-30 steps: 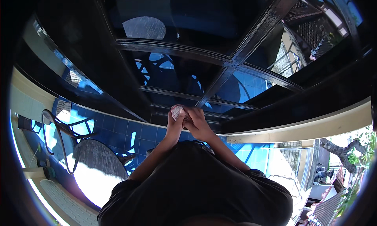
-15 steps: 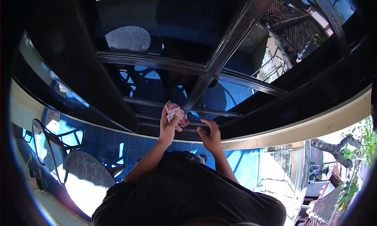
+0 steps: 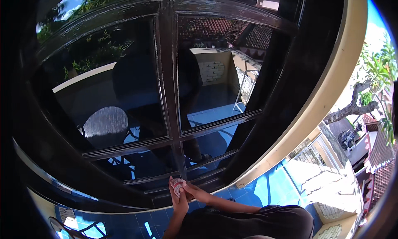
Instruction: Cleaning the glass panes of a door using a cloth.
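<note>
The dark glazed frame (image 3: 166, 77) fills most of my view, its panes full of reflections. Below it spreads blue tiled floor (image 3: 124, 224). My left hand (image 3: 179, 201) grips a cloth (image 3: 178, 186), thumb laid across it; my right hand (image 3: 195, 193) meets it, its fingers too hidden to tell whether they grip. The red-and-white cloth sits bunched near the frame's lower edge.

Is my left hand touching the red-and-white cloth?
Touching. The head view shows the left hand around the red-and-white cloth, fingers along its left side and thumb over its lower part, with no gap.
</note>
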A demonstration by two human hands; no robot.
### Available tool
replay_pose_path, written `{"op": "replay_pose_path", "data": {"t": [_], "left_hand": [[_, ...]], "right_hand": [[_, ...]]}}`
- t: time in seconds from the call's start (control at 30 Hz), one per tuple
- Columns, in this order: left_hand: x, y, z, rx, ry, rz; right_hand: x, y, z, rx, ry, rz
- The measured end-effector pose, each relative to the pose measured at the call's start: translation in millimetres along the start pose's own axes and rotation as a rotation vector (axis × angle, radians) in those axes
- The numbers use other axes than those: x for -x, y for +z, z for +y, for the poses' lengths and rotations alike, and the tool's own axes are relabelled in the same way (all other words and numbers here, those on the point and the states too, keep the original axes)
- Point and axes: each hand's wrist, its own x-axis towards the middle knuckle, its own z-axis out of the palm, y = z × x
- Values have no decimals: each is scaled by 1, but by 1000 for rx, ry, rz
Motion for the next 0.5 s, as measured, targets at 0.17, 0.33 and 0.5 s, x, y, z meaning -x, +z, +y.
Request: {"op": "replay_pose_path", "data": {"t": [0.17, 0.33, 0.5], "left_hand": [[-6, -2, 0, -258, 21, 3], [-20, 12, 1, -587, 200, -49], [-38, 23, -3, -734, 212, -163]], "right_hand": [[1, 3, -4, -178, -67, 51], [9, -12, -9, -314, -126, 135], [14, -40, -17, -170, -230, 223]]}}
